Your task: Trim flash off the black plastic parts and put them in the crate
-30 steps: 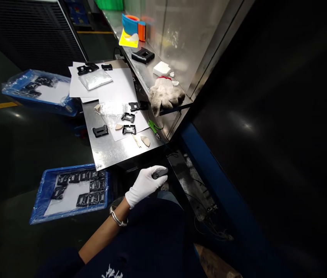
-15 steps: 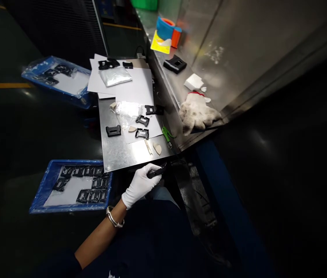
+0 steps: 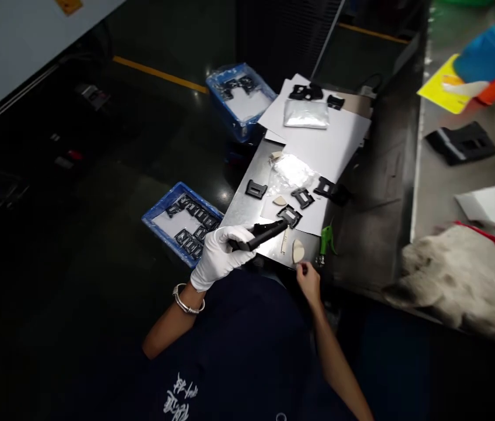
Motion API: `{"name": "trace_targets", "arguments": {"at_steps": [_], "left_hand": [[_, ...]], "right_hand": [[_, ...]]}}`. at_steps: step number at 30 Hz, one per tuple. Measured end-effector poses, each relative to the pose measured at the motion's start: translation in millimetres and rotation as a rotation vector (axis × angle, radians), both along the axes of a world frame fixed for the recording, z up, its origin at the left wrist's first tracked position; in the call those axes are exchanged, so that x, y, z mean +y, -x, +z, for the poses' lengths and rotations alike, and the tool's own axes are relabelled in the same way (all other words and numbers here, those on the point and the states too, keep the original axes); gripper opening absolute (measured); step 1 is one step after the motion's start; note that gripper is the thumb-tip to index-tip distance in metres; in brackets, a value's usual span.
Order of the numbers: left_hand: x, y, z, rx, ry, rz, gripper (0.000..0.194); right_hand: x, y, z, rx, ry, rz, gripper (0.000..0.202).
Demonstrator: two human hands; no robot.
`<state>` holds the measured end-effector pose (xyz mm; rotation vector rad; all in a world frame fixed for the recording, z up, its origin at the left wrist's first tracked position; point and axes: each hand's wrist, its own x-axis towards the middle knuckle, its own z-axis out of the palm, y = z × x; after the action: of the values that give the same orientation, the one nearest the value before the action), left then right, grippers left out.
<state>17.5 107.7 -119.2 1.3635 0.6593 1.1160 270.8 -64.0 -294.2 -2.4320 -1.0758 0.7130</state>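
My left hand (image 3: 220, 257), in a white glove, is closed around a black plastic frame part (image 3: 267, 235), raised above the near edge of the metal table (image 3: 239, 211). Bare, my right hand (image 3: 309, 282) is at the table's front edge with its fingers curled together. Its fingertips are close to a beige rounded pad (image 3: 298, 251); whether something small is pinched there is hidden. A thin pale strip (image 3: 284, 241) lies left of that pad. Beyond it are black frame parts, one nearest (image 3: 290, 216) and another behind (image 3: 302, 197). A green air blow gun (image 3: 326, 238) lies to the right.
Blue trays, one at left (image 3: 153, 217) and one farther back (image 3: 218, 96), hold bagged black parts. White paper (image 3: 348, 126) and a clear plastic bag (image 3: 306, 114) lie on the table. On the right-hand metal ledge are a soiled glove (image 3: 444, 275) and another black part (image 3: 464, 143).
The view has swung left. My left hand has lifted the black part up over the table edge, and my right hand has come into sight beside the beige pad.
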Motion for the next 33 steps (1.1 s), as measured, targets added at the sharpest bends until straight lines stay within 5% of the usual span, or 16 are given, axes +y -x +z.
{"name": "trace_targets", "arguments": {"at_steps": [5,10,18,24,29,33], "left_hand": [[0.8,11.2,14.1,-0.105,-0.065,0.015,0.021],[18.7,19.0,14.2,-0.138,0.050,0.006,0.034],[61.3,40.4,-1.6,-0.117,0.092,-0.109,0.045],[80.2,29.2,-1.6,-0.216,0.210,-0.200,0.032],[83.9,-11.9,4.8,-0.285,0.854,-0.123,0.015],[80.0,-37.7,-4.7,-0.216,1.269,-0.232,0.011]], "right_hand": [[109.3,-12.9,-24.4,0.016,0.144,0.191,0.032],[153.0,2.3,-37.1,0.008,0.327,0.124,0.044],[153.5,10.2,-47.3,0.083,0.427,-0.085,0.028],[123.7,9.8,-31.7,0.281,0.337,-0.183,0.019],[86.5,19.1,4.5,0.553,0.095,-0.295,0.016],[77.1,28.5,56.7,0.652,-0.236,-0.375,0.029]]}}
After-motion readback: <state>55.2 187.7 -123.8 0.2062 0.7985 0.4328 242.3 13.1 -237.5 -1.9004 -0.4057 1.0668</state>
